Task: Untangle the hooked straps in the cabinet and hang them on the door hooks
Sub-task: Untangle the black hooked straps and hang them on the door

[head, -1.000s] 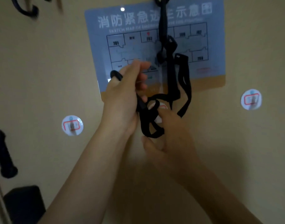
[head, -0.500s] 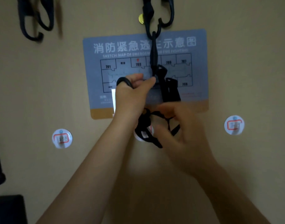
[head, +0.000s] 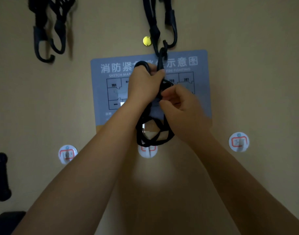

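- Now working higher against the poster (head: 101, 99) than a second ago, bunching the strap (head: 153, 138) shorter; judging by this, loosening the tangle, hanging not yet done.
- Gripping one hook end (head: 142, 64) in the left hand (head: 143, 87), fingers curled round it; pinching the strap just beside it with the right hand (head: 184, 111).
- Leaving the strap dangling from a black hook (head: 162, 53) above, drooping in crossed black loops, partly covering the middle white hook (head: 147, 152).
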The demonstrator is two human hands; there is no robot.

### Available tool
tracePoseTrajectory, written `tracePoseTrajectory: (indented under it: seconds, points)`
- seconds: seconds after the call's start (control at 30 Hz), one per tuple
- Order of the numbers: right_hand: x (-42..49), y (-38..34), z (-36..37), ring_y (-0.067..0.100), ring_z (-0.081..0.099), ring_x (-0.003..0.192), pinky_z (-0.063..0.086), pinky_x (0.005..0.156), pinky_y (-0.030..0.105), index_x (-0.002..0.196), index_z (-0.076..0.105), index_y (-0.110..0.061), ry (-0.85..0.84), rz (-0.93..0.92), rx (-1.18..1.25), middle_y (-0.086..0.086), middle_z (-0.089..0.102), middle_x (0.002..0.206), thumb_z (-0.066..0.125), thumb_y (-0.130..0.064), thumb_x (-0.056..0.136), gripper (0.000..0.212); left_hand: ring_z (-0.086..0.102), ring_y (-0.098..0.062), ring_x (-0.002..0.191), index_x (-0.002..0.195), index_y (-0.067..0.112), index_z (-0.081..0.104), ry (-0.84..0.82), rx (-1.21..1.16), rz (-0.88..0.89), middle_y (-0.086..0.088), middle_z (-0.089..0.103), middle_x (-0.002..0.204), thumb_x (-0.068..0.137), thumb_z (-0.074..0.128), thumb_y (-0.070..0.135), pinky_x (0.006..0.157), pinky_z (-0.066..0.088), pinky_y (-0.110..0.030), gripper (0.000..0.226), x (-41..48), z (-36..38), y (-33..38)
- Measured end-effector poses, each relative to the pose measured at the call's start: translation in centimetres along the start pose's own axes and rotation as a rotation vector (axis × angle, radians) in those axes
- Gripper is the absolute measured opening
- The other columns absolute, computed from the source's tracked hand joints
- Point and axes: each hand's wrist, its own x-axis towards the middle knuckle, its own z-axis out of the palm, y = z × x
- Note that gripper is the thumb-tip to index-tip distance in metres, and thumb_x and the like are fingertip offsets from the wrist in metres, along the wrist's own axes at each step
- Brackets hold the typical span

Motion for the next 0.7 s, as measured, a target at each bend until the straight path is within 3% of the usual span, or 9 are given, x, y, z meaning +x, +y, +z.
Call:
tracePoseTrajectory:
  seconds: [0.1,0.2,0.3,0.37,0.5,0.6,0.7]
  points:
    - [0.2,0.4,-0.5,0.001,0.054,0.071,0.045,0.067,0.013,0.086,0.055,-0.018,0.042,0.020,0.018,-0.010,0.056,0.078,0.055,-0.008,0.083,0.011,0.061,-0.015,0.075,0.090,0.014,0.061,0.058,-0.094,0.042,0.001,0.062,0.078,0.086,0.061,0.020,0.072,0.053,-0.033,0.007,0.6,-0.3,1.1]
    - [0.0,0.7,-0.7,-0.003,0.052,0.069,0.044,0.063,0.007,0.082,0.055,-0.020,0.071,-0.002,0.038,-0.011,0.056,0.076,0.054,-0.005,0.084,0.015,0.063,-0.018,0.081,0.096,0.014,0.060,0.118,-0.196,0.073,-0.001,0.064,0.083,0.087,0.059,0.020,0.079,0.055,-0.037,0.011,0.7,-0.5,2.0]
    - [-0.5,0.8,-0.8,-0.002,0.052,0.069,0.045,0.058,0.011,0.077,0.053,-0.026,0.068,-0.017,0.049,-0.011,0.055,0.075,0.054,-0.003,0.084,0.024,0.058,-0.014,0.071,0.102,0.007,0.060,0.146,-0.251,0.072,0.002,0.058,0.074,0.088,0.058,0.020,0.073,0.054,-0.035,0.020,0.7,-0.4,2.5]
    - [-0.6,0.9,-0.9,-0.003,0.053,0.067,0.045,0.058,0.011,0.074,0.052,-0.028,0.073,-0.026,0.056,-0.013,0.055,0.074,0.054,-0.002,0.083,0.028,0.055,-0.014,0.066,0.097,0.005,0.059,0.154,-0.277,0.038,-0.001,0.056,0.071,0.087,0.059,0.022,0.067,0.051,-0.033,0.020,0.8,-0.5,2.7]
    - [-0.5,1.0,-1.3,-0.003,0.053,0.068,0.043,0.060,0.007,0.073,0.053,-0.028,0.087,-0.031,0.074,-0.011,0.057,0.075,0.055,-0.001,0.084,0.029,0.056,-0.018,0.067,0.080,0.010,0.055,0.182,-0.252,0.003,-0.005,0.058,0.072,0.080,0.064,0.026,0.069,0.054,-0.037,0.019,1.3,-1.1,3.1]
    - [-0.5,1.2,-1.6,0.000,0.053,0.072,0.041,0.063,0.006,0.076,0.055,-0.024,0.105,-0.054,0.057,-0.009,0.058,0.077,0.055,0.000,0.084,0.026,0.057,-0.017,0.065,0.080,0.011,0.055,0.155,-0.287,0.018,-0.005,0.057,0.073,0.083,0.063,0.024,0.058,0.054,-0.028,0.015,1.0,-1.5,3.7]
    - [-1.2,1.3,-1.6,-0.005,0.054,0.076,0.041,0.067,0.005,0.082,0.055,-0.020,0.185,-0.087,0.056,-0.010,0.056,0.081,0.056,-0.004,0.081,0.016,0.054,-0.012,0.055,0.083,0.010,0.055,0.086,-0.334,0.012,-0.004,0.056,0.067,0.087,0.060,0.019,0.042,0.042,-0.014,0.012,-1.0,-1.4,4.2]
